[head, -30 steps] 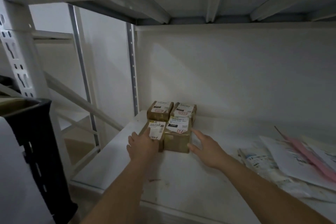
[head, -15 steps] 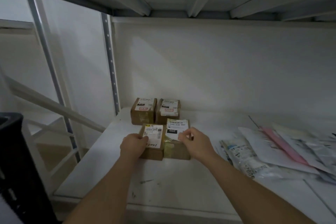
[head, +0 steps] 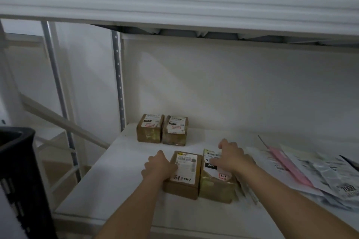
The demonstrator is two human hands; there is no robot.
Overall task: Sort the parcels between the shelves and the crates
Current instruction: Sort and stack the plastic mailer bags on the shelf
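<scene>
Two small brown cardboard parcels with white labels sit side by side near the front of the white shelf (head: pixel 120 196). My left hand (head: pixel 159 167) grips the left side of the left parcel (head: pixel 184 176), which has handwriting on its label. My right hand (head: pixel 233 159) lies over the top of the right parcel (head: pixel 215 186), fingers curled round its far right edge. Two more brown parcels stand at the back: a left one (head: pixel 149 128) and a right one (head: pixel 175 130).
A heap of white and pink mailer bags (head: pixel 303 172) lies on the shelf's right side. A black crate (head: pixel 21 176) stands at the left, outside the shelf frame. The upper shelf beam (head: pixel 174 4) hangs overhead with boxes on it. A perforated upright (head: pixel 118 87) marks the back left corner.
Both hands have pulled the two front parcels toward the shelf's front edge, away from the back pair. The camera has tilted up, showing the upper shelf beam.
</scene>
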